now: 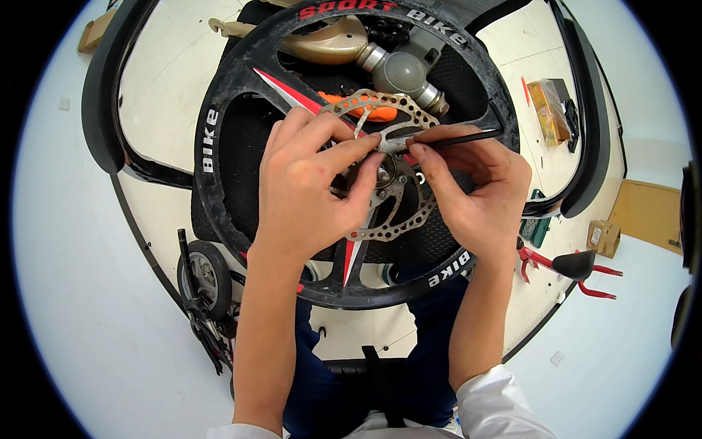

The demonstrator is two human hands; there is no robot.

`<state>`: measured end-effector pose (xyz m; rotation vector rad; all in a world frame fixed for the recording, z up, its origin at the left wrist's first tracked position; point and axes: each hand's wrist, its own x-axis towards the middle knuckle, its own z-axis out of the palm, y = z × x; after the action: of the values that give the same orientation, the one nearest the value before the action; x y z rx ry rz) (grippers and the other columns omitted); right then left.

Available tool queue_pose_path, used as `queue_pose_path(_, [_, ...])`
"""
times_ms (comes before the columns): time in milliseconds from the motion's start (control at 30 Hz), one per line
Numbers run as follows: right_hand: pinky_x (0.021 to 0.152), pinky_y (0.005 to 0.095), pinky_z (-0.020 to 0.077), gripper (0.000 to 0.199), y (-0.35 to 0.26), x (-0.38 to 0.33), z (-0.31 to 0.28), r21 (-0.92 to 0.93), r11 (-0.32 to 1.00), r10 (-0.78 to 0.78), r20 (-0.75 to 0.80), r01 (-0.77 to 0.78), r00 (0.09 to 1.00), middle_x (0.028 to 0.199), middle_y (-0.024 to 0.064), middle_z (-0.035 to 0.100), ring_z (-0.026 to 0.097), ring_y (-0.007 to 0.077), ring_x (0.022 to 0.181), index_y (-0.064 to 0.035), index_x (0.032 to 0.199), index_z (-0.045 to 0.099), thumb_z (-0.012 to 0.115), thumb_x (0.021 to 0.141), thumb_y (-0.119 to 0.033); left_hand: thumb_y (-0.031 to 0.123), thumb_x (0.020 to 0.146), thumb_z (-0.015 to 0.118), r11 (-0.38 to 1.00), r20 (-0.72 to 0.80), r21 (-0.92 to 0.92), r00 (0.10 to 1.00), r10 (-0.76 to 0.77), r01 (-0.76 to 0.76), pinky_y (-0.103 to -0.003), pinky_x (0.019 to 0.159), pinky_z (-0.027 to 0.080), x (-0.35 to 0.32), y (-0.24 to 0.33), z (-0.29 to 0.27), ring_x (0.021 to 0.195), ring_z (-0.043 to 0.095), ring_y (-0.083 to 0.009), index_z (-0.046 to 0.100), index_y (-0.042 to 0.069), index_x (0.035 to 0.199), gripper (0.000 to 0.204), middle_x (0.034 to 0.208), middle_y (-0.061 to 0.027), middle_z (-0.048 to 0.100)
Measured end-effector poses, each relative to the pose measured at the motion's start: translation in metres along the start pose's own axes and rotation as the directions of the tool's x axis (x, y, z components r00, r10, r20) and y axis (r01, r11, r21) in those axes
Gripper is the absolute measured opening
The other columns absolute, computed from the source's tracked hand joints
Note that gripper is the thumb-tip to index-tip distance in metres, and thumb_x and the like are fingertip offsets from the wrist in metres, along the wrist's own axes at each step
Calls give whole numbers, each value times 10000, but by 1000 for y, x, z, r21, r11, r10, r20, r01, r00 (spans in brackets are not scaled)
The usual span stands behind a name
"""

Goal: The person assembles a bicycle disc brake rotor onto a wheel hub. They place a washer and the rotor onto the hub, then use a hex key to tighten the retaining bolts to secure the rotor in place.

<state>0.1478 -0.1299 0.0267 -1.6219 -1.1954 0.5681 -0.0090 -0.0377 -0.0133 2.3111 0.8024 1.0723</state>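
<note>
A black bicycle wheel (219, 197) with red-and-white spokes lies flat before me. At its middle a silver brake disc (395, 228) with rows of holes sits around the hub (383, 175). Between thumb and fingers my right hand (479, 194) grips a thin black hex key (461, 139), its long arm pointing right and its other end by the disc's centre. My left hand (303, 186) is over the hub's left side, thumb and index finger closed near the key's end; what lies between them, if anything, is too small to make out.
Under the wheel is a black chair seat with armrests (585, 124) on both sides. A beige-and-grey tool (398, 73) and an orange handle (380, 113) show through the wheel. A folded bike (205, 285) stands left; a red-and-black stand (570, 265) and boxes (603, 238) lie right.
</note>
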Motion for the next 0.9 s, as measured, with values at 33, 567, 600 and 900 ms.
queue_pose_path(33, [775, 250, 575, 159, 0, 0, 0, 2, 1000, 0, -1, 0, 1000, 928, 113, 743, 729, 154, 831, 71, 1010, 691, 725, 856, 52, 10, 685, 806, 1000, -4, -2, 1000, 2, -2, -319, 672, 475, 0, 0, 0, 763, 568, -214, 793, 69, 905, 228, 772, -34, 643])
queue_pose_path(567, [769, 243, 573, 161, -1, 0, -1, -21, 1000, 10, -11, -10, 1000, 925, 112, 742, 725, 143, 829, 72, 1013, 693, 720, 854, 59, 2, 695, 803, 999, -23, -1, 999, -35, 35, -309, 661, 473, 0, -2, -1, 760, 569, -204, 779, 61, 874, 191, 779, -31, 638])
queue_pose_path(600, [768, 243, 573, 160, -1, 0, -1, -17, 1000, 9, -13, -9, 1000, 924, 112, 742, 725, 144, 828, 72, 1011, 693, 720, 855, 58, -5, 698, 795, 999, -15, -10, 999, -33, 33, -310, 665, 473, 0, -2, -1, 766, 568, -206, 780, 61, 882, 196, 786, -33, 640])
queue_pose_path(900, [765, 243, 576, 153, 0, 0, -1, -2, 1000, 8, -19, -8, 1000, 920, 113, 743, 726, 145, 822, 71, 1005, 692, 720, 855, 60, -16, 716, 777, 997, 1, -60, 999, -49, 49, -307, 678, 471, 0, -2, -1, 776, 572, -202, 786, 64, 909, 210, 804, -37, 651])
